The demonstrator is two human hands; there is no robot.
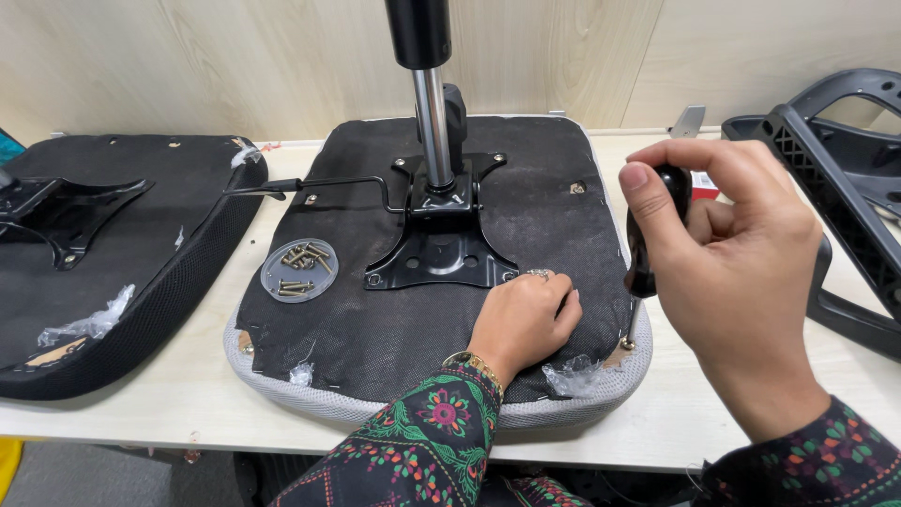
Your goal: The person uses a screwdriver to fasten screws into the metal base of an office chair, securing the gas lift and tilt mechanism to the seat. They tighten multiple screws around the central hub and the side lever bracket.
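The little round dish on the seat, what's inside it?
A loose pile of brass-coloured screws lies inside the clear round dish. The lowest screws are partly covered by the others.

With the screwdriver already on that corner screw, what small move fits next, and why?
Probably turn the screwdriver in the right hand: its tip sits on the screw at the seat base's corner, while the left hand presses the base flat.

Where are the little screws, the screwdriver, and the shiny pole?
dish of screws (298,269), head view, on the brass screws piled in the round dish.
screwdriver (641,263), head view, on the dark handle below the right hand's fingers.
gas lift cylinder (433,127), head view, on the shiny metal shaft.
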